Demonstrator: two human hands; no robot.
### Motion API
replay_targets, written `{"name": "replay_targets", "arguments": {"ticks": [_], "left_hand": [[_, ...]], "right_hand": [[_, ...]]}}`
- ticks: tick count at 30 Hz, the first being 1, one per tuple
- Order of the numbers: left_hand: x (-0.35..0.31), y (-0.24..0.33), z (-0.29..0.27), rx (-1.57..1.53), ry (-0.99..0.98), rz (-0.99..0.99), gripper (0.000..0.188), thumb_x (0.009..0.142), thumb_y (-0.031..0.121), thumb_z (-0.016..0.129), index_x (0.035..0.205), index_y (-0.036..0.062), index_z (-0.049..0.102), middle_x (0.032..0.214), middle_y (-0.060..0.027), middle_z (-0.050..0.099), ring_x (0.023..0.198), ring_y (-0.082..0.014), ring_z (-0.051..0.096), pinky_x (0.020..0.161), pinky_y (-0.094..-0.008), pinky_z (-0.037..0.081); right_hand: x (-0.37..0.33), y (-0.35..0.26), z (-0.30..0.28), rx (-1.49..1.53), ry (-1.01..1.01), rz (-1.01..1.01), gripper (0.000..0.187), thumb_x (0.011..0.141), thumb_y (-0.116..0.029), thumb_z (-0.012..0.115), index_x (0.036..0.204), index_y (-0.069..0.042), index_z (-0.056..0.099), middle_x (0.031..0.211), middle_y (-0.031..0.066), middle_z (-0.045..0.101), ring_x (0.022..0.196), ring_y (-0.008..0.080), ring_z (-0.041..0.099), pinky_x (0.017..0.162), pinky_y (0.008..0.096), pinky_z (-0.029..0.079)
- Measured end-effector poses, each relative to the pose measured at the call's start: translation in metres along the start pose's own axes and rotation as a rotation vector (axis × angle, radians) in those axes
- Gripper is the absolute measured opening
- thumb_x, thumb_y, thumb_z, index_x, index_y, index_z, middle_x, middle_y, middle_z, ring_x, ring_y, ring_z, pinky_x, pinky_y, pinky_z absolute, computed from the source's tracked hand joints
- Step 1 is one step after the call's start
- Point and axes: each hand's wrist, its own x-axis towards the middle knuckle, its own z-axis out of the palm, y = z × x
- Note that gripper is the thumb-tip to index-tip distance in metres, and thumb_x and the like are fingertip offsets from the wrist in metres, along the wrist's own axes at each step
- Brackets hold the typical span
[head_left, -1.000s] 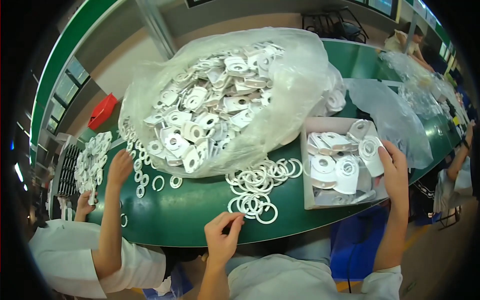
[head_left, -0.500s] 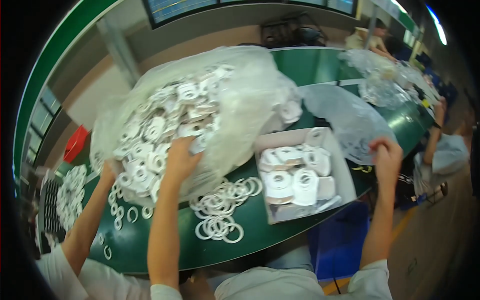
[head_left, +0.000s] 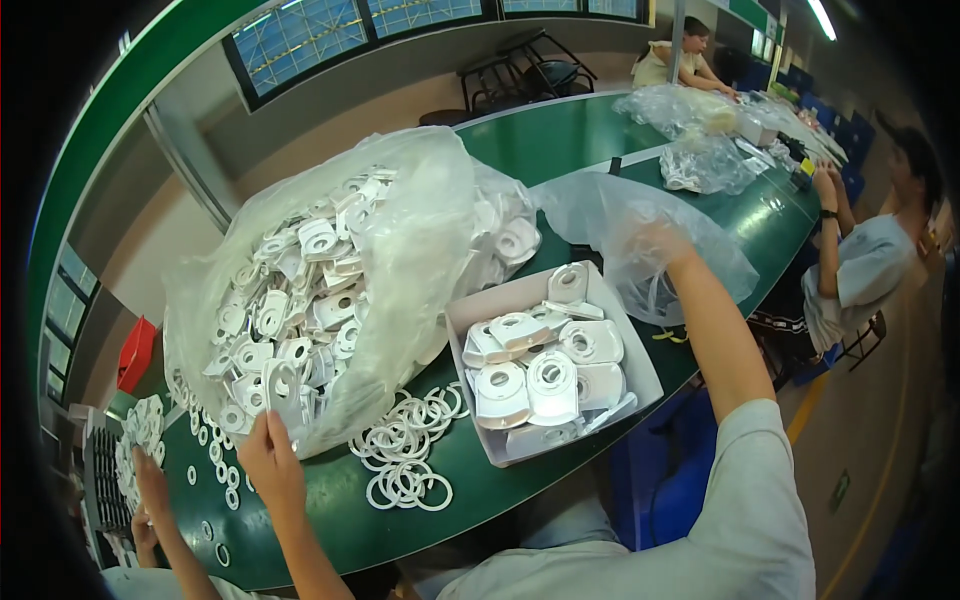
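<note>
My left hand (head_left: 272, 455) is closed on a flat white plastic part (head_left: 283, 385) with a round opening, held up at the front of a big clear plastic bag (head_left: 425, 235). Many similar white parts (head_left: 318, 240) fill that bag. My right hand (head_left: 655, 250), smeared by motion, reaches into a second clear plastic bag (head_left: 715, 262); its fingers cannot be made out. Between my hands stands an open white box (head_left: 625, 405) holding several white parts (head_left: 552, 382). A heap of white rings (head_left: 405, 445) lies left of the box.
All this rests on a curved green table (head_left: 340, 545). At far left, a co-worker's hands (head_left: 150, 490) are near a pile of white parts (head_left: 140, 430). A red bin (head_left: 136, 355) stands beyond. Other people (head_left: 875, 235) sit along the right side, near more plastic bags (head_left: 705, 165).
My left hand has drawn back from the big bag with a white part in it. My right hand has moved forward into the second bag. The view has shifted.
</note>
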Motion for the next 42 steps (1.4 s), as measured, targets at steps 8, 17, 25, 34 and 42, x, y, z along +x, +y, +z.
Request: {"name": "replay_targets", "arguments": {"ticks": [8,17,25,34,42], "left_hand": [[-0.098,0.073,0.003,-0.695,-0.11,-0.326,0.017,0.091,0.007,0.051,0.084,-0.0055,0.06,0.074,0.0034,0.051,0.068,-0.005,0.041,0.059,-0.022,0.03],[-0.165,0.095,0.022,-1.361,-0.341,-0.759,0.031,0.093,0.002,0.049,0.122,-0.0093,0.051,0.103,-0.0105,0.065,0.085,-0.0116,0.064,0.07,-0.0215,0.05],[-0.177,0.095,0.007,-1.317,-0.369,-0.539,0.037,0.091,-0.002,0.048,0.127,-0.0111,0.047,0.116,-0.0172,0.062,0.105,-0.0184,0.061,0.09,-0.0282,0.047],[-0.181,0.084,0.0,-1.217,-0.411,-0.574,0.032,0.088,-0.004,0.055,0.119,-0.0086,0.054,0.107,-0.0128,0.065,0.095,-0.0135,0.062,0.079,-0.0229,0.049],[-0.193,0.067,0.012,-1.079,-0.287,-0.591,0.013,0.085,-0.003,0.062,0.098,-0.0062,0.064,0.09,-0.0056,0.067,0.077,-0.0087,0.061,0.068,-0.0198,0.047]], "right_hand": [[-0.038,-0.002,-0.062,0.208,0.156,0.271,0.031,0.079,-0.027,0.065,0.099,-0.004,0.067,0.087,0.0095,0.067,0.074,0.0219,0.062,0.066,0.0375,0.049],[-0.174,-0.266,-0.218,1.334,-0.124,0.477,0.013,0.078,0.002,0.064,0.09,0.002,0.071,0.069,0.0047,0.064,0.053,0.0061,0.053,0.045,0.0193,0.041],[-0.176,-0.348,-0.194,1.221,-0.11,0.139,0.019,0.075,0.001,0.072,0.094,0.0,0.073,0.078,0.0023,0.061,0.059,0.0062,0.055,0.049,0.0191,0.04],[-0.181,-0.367,-0.175,1.555,-0.478,0.299,0.018,0.08,-0.001,0.067,0.097,0.005,0.068,0.089,0.0056,0.064,0.078,0.0104,0.063,0.069,0.0213,0.049],[-0.233,-0.399,-0.139,1.971,-0.529,0.434,0.025,0.095,-0.008,0.048,0.115,0.004,0.057,0.105,0.0067,0.064,0.098,0.0114,0.059,0.085,0.0248,0.047]]}}
